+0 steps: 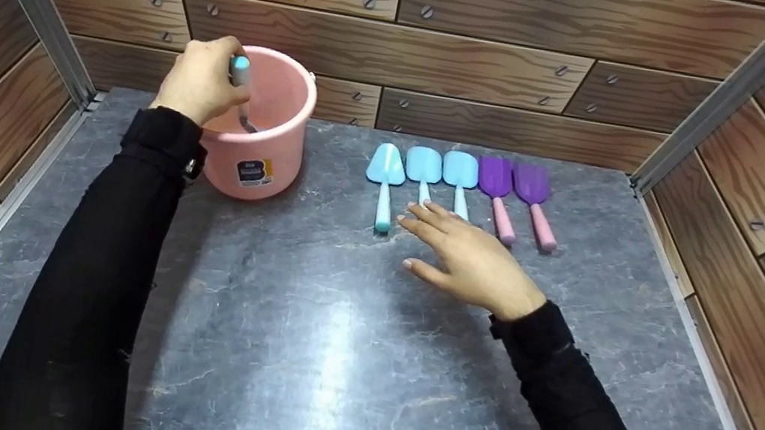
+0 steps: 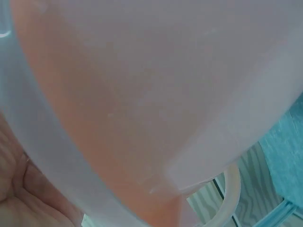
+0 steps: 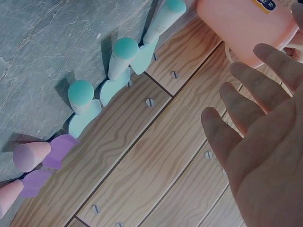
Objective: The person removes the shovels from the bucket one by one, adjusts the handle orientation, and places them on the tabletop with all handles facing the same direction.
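My left hand [image 1: 201,82] reaches over the near-left rim of a pink bucket [image 1: 290,148]. It grips a hand tool by its pale handle with a teal end [image 1: 241,69]; the lower part is hidden inside the bucket. In the left wrist view the bucket wall [image 2: 142,94] fills most of the picture, beside part of the palm [image 2: 33,189]. With fingers spread, my right hand [image 1: 474,259] hovers palm down over the handles of a row of small shovels, holding nothing. Three have light blue blades [image 1: 424,164]; two are purple [image 1: 495,176] with pink handles.
The bucket stands at the back left of a grey marbled tabletop [image 1: 276,320]. Wood-patterned panels [image 1: 480,70] with metal corner posts [image 1: 734,93] enclose the back and sides. The shovels lie side by side near the back wall, blades pointing away.
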`<state>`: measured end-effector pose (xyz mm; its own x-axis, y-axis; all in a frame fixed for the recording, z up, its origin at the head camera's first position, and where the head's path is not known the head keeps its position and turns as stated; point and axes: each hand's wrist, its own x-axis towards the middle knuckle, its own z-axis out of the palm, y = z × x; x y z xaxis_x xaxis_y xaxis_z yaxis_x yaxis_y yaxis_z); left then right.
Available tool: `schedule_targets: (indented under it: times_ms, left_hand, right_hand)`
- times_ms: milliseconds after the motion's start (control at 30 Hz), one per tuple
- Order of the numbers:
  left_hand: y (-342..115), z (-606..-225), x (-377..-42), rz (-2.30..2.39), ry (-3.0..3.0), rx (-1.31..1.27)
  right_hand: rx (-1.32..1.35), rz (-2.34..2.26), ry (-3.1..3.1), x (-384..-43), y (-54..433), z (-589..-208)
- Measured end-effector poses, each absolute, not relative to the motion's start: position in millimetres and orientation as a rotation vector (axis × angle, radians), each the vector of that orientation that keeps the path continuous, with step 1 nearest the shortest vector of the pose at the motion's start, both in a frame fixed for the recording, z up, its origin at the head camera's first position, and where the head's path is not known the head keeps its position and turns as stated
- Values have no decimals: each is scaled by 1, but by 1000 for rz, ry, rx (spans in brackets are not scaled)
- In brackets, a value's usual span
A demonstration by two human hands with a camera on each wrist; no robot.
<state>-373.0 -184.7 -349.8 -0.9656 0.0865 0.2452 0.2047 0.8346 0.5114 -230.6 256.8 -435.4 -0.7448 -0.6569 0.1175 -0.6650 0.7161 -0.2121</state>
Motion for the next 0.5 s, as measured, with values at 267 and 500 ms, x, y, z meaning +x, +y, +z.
schedule_targets:
  times_ms: [267,500]
  left_hand:
    - [-187,-351,-367,-964,-2691,-160]
    - [-181,-351,-363,-1043,-2552,-184]
  right_hand:
    - [1114,387,-2852,-230,257,-435]
    - [1113,373,-2862,-230,256,-433]
